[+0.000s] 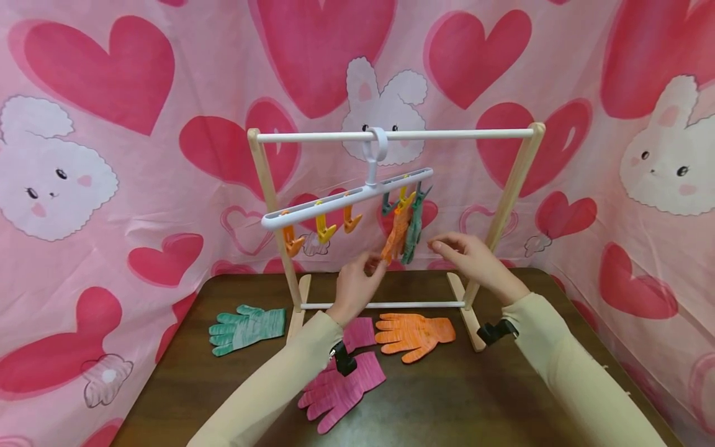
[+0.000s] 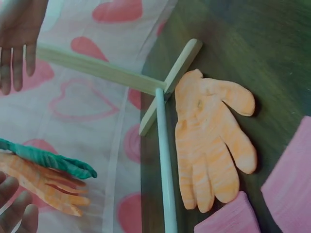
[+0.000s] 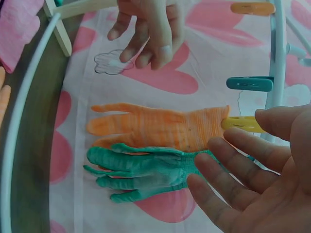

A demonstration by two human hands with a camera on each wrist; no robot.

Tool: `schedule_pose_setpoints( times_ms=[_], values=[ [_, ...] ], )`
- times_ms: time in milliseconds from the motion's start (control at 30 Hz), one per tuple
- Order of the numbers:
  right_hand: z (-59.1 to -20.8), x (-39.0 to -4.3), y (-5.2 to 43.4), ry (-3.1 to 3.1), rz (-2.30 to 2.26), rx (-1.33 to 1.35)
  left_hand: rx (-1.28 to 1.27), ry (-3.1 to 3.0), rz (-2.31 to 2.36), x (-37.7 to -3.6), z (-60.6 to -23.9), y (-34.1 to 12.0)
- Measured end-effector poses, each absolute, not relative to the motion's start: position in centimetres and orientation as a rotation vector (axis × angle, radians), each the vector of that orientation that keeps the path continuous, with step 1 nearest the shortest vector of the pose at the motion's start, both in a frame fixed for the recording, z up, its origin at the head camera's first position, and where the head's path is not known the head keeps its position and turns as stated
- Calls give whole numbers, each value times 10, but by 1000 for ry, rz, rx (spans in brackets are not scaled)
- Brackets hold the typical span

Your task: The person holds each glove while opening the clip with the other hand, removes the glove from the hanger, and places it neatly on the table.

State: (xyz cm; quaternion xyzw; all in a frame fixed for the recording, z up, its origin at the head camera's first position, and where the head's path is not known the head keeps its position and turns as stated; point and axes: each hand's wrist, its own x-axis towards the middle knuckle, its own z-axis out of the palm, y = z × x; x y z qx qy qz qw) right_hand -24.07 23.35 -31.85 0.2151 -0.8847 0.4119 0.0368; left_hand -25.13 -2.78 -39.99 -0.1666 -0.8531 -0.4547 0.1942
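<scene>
An orange glove [image 1: 398, 230] and a green glove [image 1: 414, 233] hang side by side, fingers down, from clips near the right end of a white hanger [image 1: 346, 200]. A yellow clip [image 3: 238, 123] grips the orange glove's cuff; a dark green clip [image 1: 422, 191] is at the green one's. Beside the orange glove is my left hand [image 1: 357, 282], fingers loosely bent; the right wrist view shows it apart from the gloves and holding nothing. My right hand [image 3: 257, 170] is right of the green glove, fingers extended and spread, with nothing in its grasp.
The hanger hooks over the white top bar [image 1: 458, 134] of a wooden-legged stand [image 1: 511, 186]. Orange [image 1: 293, 242] and yellow [image 1: 326, 231] clips dangle at its left. On the brown table [image 1: 475, 397] lie a green glove [image 1: 248, 329], an orange glove [image 1: 416, 335] and pink gloves [image 1: 346, 390].
</scene>
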Motion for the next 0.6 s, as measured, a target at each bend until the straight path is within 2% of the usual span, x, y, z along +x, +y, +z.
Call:
schedule_pose_setpoints(
  times_ms=[267, 600],
  values=[
    [-309, -250, 225, -2698, 1235, 649, -430, -2357, -1348, -270, -394, -18],
    [-304, -260, 213, -2678, 1345, 488, -414, -2328, -1425, -294, -376, -2]
  ],
)
